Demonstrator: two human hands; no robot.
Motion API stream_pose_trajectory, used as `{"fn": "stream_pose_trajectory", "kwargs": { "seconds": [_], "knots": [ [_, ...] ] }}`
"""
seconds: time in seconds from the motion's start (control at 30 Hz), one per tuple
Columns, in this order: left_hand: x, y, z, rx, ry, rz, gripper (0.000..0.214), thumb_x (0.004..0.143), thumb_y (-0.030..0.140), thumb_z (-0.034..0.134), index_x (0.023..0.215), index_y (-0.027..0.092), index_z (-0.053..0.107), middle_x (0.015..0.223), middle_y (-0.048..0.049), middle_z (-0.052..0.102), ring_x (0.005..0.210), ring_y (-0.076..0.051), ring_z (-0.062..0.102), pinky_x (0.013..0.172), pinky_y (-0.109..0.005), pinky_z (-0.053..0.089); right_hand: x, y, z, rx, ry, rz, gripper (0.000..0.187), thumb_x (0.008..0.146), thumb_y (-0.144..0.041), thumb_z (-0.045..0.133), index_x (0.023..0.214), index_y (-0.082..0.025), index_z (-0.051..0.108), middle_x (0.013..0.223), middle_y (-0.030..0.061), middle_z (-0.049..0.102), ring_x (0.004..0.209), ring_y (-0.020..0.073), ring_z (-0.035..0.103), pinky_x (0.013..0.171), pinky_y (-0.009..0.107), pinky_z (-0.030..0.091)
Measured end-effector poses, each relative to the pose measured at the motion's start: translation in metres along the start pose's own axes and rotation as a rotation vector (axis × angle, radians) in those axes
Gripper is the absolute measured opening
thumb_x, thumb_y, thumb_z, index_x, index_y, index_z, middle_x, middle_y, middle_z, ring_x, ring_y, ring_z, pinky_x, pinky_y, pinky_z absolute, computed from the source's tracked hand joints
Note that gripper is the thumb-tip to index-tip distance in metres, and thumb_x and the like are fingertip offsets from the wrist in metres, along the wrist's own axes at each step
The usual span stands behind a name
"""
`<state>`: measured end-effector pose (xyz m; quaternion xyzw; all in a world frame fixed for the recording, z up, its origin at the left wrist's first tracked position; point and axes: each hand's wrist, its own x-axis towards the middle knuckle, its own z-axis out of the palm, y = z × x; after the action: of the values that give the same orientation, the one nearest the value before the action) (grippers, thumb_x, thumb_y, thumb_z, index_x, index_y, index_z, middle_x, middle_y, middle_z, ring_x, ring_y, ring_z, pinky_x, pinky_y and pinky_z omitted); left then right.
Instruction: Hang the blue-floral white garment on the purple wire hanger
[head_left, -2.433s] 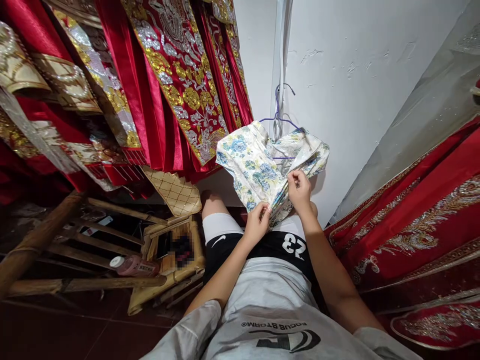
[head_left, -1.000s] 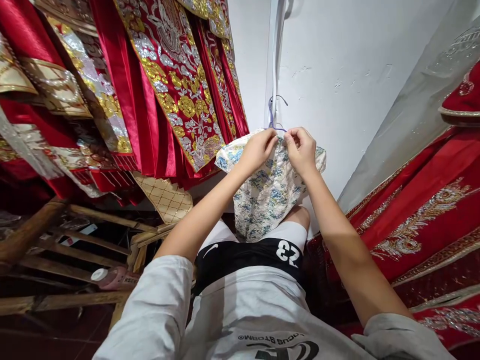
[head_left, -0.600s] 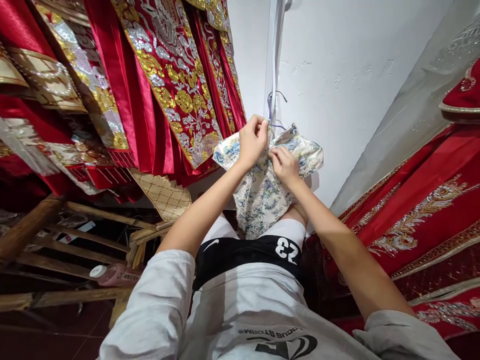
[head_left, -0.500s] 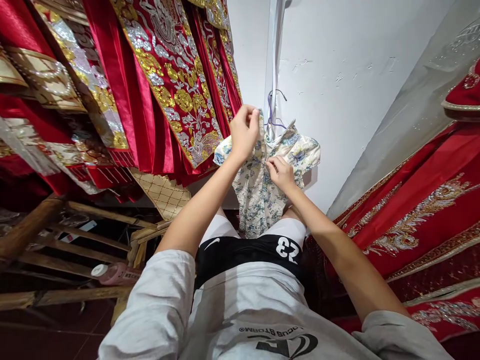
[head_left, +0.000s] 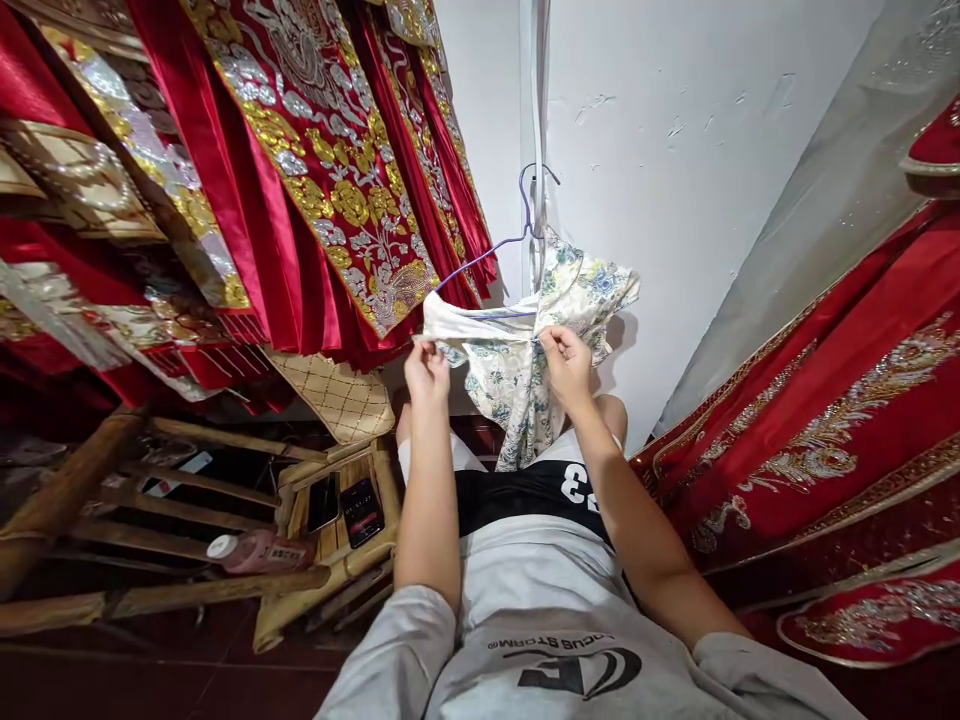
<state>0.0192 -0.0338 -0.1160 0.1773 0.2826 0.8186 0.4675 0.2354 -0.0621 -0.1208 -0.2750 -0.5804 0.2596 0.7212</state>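
Note:
A cream shirt with blue floral print (head_left: 502,375) hangs in front of me on a thin purple wire hanger (head_left: 487,252). My left hand (head_left: 427,372) is closed in a pinch on the shirt's left edge and draws it out sideways. Close to the middle of the front, my right hand (head_left: 566,365) pinches the fabric. The hanger's left arm shows bare above the pulled-down cloth, while the right shoulder and short sleeve still sit over the hanger. The shirt's lower end falls between my knees.
Red embroidered garments (head_left: 352,200) hang at left, with more red beaded cloth (head_left: 810,450) at right. A bamboo chair (head_left: 300,585) stands at lower left, bearing a pink bottle (head_left: 259,552) and a phone (head_left: 363,512). Behind the hanger are a white pole (head_left: 537,100) and wall (head_left: 675,170).
My left hand has come down and moved left, pulling the shirt's left side outward. The hanger's left arm is now exposed. My right hand stays near the middle of the front.

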Motion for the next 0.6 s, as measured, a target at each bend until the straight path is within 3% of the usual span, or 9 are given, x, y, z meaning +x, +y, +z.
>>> {"fn": "stream_pose_trajectory", "kwargs": {
  "seconds": [0.07, 0.17, 0.3, 0.4, 0.5, 0.6],
  "knots": [
    [-0.017, -0.022, -0.010, -0.051, 0.062, -0.103, 0.029, 0.098, 0.016, 0.051, 0.069, 0.017, 0.049, 0.058, 0.0053, 0.051, 0.056, -0.006, 0.055, 0.073, -0.020, 0.049, -0.011, 0.007, -0.005, 0.092, 0.077, 0.158, 0.042, 0.081, -0.062, 0.068, 0.084, -0.021, 0.061, 0.067, -0.0025, 0.048, 0.058, 0.0119, 0.040, 0.052, 0.026, 0.034],
    [-0.033, -0.043, -0.015, 0.024, 0.010, -0.139, 0.026, 0.093, 0.018, 0.057, 0.068, 0.017, 0.050, 0.061, 0.0048, 0.053, 0.061, -0.007, 0.059, 0.078, -0.022, 0.050, -0.024, 0.013, -0.022, 0.215, 0.161, 0.353, 0.043, 0.073, -0.061, 0.076, 0.081, -0.023, 0.057, 0.067, -0.0037, 0.044, 0.055, 0.0106, 0.036, 0.047, 0.025, 0.030],
    [-0.039, -0.049, -0.016, 0.238, -0.130, -0.155, 0.015, 0.084, 0.023, 0.067, 0.073, 0.017, 0.057, 0.069, 0.0027, 0.059, 0.065, -0.009, 0.060, 0.075, -0.022, 0.048, -0.034, 0.015, -0.046, 0.296, 0.221, 0.425, 0.046, 0.068, -0.060, 0.080, 0.078, -0.024, 0.053, 0.068, -0.0037, 0.044, 0.053, 0.0095, 0.036, 0.045, 0.025, 0.031],
    [-0.042, -0.046, -0.013, 0.246, -0.173, -0.171, 0.012, 0.083, 0.025, 0.067, 0.078, 0.018, 0.059, 0.076, 0.0003, 0.063, 0.071, -0.010, 0.063, 0.076, -0.023, 0.049, -0.037, 0.017, -0.057, 0.323, 0.230, 0.457, 0.047, 0.066, -0.057, 0.082, 0.076, -0.023, 0.051, 0.066, -0.0049, 0.043, 0.049, 0.0076, 0.035, 0.042, 0.024, 0.028],
    [-0.048, -0.039, -0.005, 0.214, -0.258, -0.098, 0.015, 0.083, 0.028, 0.069, 0.078, 0.019, 0.058, 0.079, 0.0003, 0.062, 0.072, -0.010, 0.061, 0.071, -0.020, 0.047, -0.039, 0.015, -0.061, 0.298, 0.094, 0.563, 0.043, 0.063, -0.052, 0.085, 0.072, -0.021, 0.057, 0.064, -0.0041, 0.049, 0.046, 0.0052, 0.034, 0.040, 0.022, 0.025],
    [-0.057, -0.029, 0.008, 0.203, -0.363, -0.001, 0.022, 0.081, 0.034, 0.073, 0.078, 0.019, 0.058, 0.078, 0.0007, 0.061, 0.070, -0.010, 0.059, 0.068, -0.019, 0.046, -0.043, 0.010, -0.057, 0.179, -0.198, 0.723, 0.039, 0.060, -0.048, 0.086, 0.069, -0.017, 0.065, 0.064, -0.0011, 0.058, 0.045, 0.0046, 0.036, 0.039, 0.021, 0.023]
  ]
}}
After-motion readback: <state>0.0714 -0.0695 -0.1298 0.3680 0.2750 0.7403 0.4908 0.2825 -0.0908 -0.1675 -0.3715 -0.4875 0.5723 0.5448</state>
